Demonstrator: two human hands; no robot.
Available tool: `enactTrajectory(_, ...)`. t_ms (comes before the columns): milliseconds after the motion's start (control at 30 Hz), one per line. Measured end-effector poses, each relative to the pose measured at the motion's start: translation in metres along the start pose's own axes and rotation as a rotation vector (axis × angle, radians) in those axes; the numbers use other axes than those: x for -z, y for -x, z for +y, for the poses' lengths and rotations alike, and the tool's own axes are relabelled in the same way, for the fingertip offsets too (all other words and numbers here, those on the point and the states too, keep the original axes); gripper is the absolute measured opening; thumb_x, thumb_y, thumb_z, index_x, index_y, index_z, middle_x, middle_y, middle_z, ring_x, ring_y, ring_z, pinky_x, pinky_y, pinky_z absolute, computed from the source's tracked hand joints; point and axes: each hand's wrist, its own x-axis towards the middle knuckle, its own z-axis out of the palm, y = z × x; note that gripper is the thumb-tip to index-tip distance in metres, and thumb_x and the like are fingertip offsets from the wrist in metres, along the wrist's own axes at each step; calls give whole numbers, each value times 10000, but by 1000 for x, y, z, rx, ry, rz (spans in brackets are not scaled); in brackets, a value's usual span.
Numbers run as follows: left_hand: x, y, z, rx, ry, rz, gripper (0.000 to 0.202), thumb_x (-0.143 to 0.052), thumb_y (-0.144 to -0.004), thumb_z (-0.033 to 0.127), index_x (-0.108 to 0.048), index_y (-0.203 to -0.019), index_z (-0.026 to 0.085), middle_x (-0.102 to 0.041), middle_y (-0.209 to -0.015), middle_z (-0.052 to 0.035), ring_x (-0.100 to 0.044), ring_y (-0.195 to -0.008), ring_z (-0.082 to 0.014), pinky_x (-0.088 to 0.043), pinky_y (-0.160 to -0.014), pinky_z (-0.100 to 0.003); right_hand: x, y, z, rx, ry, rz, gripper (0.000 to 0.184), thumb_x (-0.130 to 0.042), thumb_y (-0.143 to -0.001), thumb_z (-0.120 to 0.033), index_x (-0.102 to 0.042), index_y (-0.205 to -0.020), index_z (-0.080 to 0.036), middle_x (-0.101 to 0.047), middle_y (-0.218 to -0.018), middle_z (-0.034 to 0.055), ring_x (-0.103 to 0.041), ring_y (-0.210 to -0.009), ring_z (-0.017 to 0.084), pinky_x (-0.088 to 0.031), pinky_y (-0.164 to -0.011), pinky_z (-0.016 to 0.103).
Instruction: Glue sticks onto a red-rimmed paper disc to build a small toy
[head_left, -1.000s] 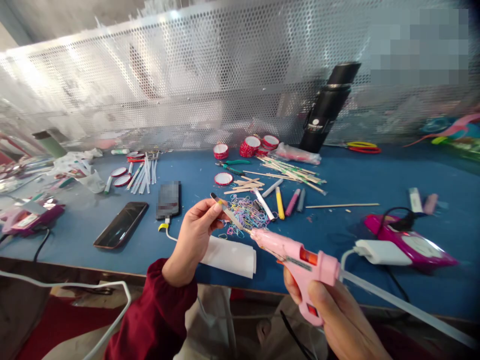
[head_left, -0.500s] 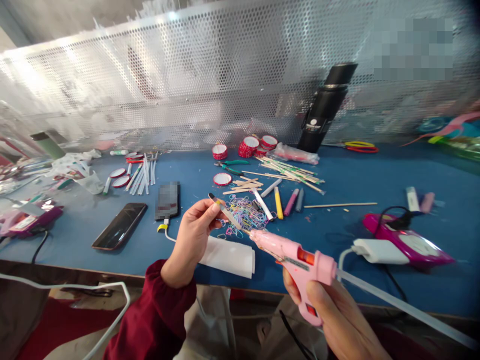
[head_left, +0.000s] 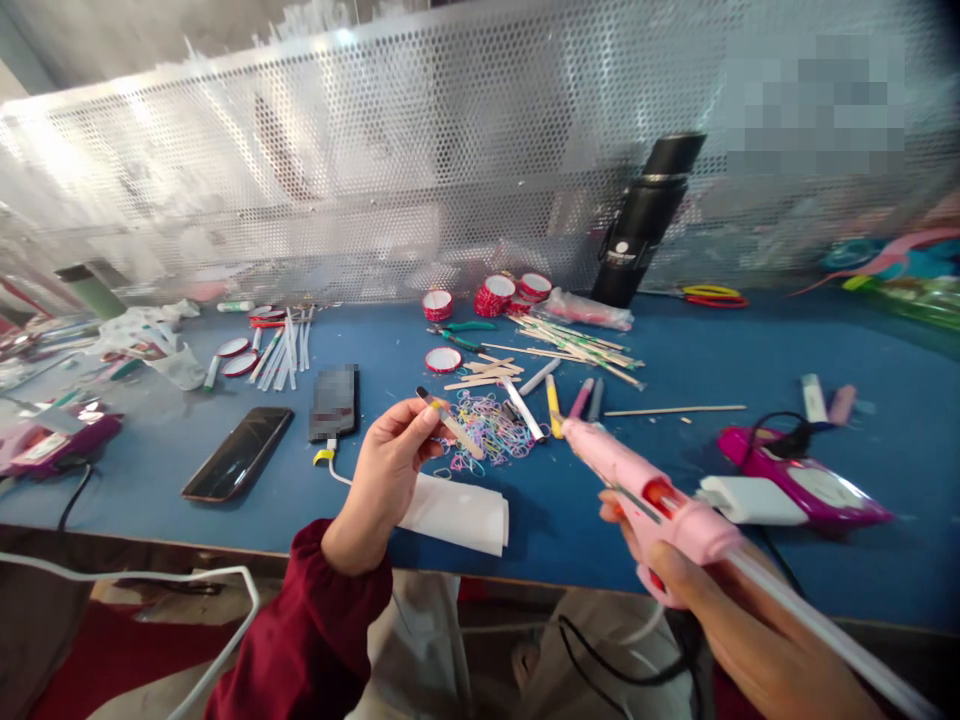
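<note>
My left hand (head_left: 391, 452) pinches a flat wooden stick (head_left: 460, 433), my right hand (head_left: 739, 610) grips a pink plastic glue gun (head_left: 619, 460); gluing likely needs steadiness next.

A craft stick (head_left: 463, 436) lay in the left grip (head_left: 390, 450), a glue gun (head_left: 621, 458) in the right grip (head_left: 742, 625). On the tabletop (head_left: 690, 365), a phone (head_left: 238, 455) lay left of the left grip, rubber bands (head_left: 491, 430) to its right; beyond the right grip, a bottle (head_left: 637, 235) stood before a perforated panel (head_left: 495, 150).
</note>
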Motion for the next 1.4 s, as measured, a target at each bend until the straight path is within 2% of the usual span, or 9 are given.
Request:
enactTrajectory(133,0,0,1,10,14,-11,370,-958,-656,434,-721,-758,169,-744,-853,-8,-658,-631,-64,-518,-530,-139,23,-19,-16,156,285,46,386,-728,-818,-600,-713,-1041,-286,-743,-908,53,-682,-767,261,-559,-653,350)
enactTrajectory(233,1,1,0,-7,22,-17,345,-948,-682,417,-717,-753,171,-746,-881,-5,-652,-634,-57,-517,-540,-138,30,-25,-18,229,477,126,379,-678,-865,-624,-694,-1012,-274,-728,-938,81,-656,-792,260,-517,-703,372)
enactTrajectory(400,3,2,-2,-8,13,10,316,-931,-715,392,-708,-756,172,-762,-942,-14,-660,-673,-59,-511,-559,-132,24,-24,0,370,805,213,434,-547,-979,-608,-652,-1131,-216,-687,-1042,122,-658,-909,302,-500,-836,439)
enactTrajectory(567,6,1,-3,-4,11,10,293,-929,-723,377,-724,-780,176,-771,-945,-14,-665,-681,-57,-505,-566,-124,16,-30,14,404,1017,232,422,-481,-1028,-529,-662,-1123,-160,-684,-1028,142,-676,-911,312,-503,-803,423)
enactTrajectory(900,3,0,-2,36,81,-39,358,-953,-688,392,-693,-737,151,-763,-938,-18,-648,-616,-44,-509,-531,-124,11,-40,19,534,1193,285,533,-352,-1054,-581,-685,-1008,-167,-634,-846,97,-622,-713,270,-434,-666,379)
enactTrajectory(1033,4,0,-2,73,134,-69,337,-952,-699,379,-727,-788,144,-753,-928,-18,-633,-605,-33,-511,-533,-115,0,-45,13,543,1251,296,452,-424,-1042,-530,-697,-979,-176,-632,-837,100,-603,-748,282,-425,-694,388)
enactTrajectory(1200,6,1,-1,138,213,-92,353,-979,-665,348,-770,-856,137,-722,-839,0,-629,-620,-36,-509,-533,-105,-9,-53,10,473,1357,227,331,-581,-977,-479,-726,-956,-181,-666,-814,107,-613,-800,329,-405,-692,411)
enactTrajectory(1300,6,3,1,180,228,-154,323,-967,-694,341,-785,-869,140,-732,-837,-8,-637,-640,-42,-518,-548,-106,-5,-58,4,502,1231,222,443,-576,-979,-560,-739,-1082,-161,-728,-970,147,-648,-903,369,-446,-753,458)
enactTrajectory(1400,5,5,3,243,211,-240,318,-960,-710,351,-793,-867,130,-763,-861,-40,-666,-659,-59,-540,-569,-113,-4,-63,-13,552,813,86,449,-539,-1007,-594,-751,-1117,-215,-752,-1106,128,-672,-1019,347,-487,-886,486)
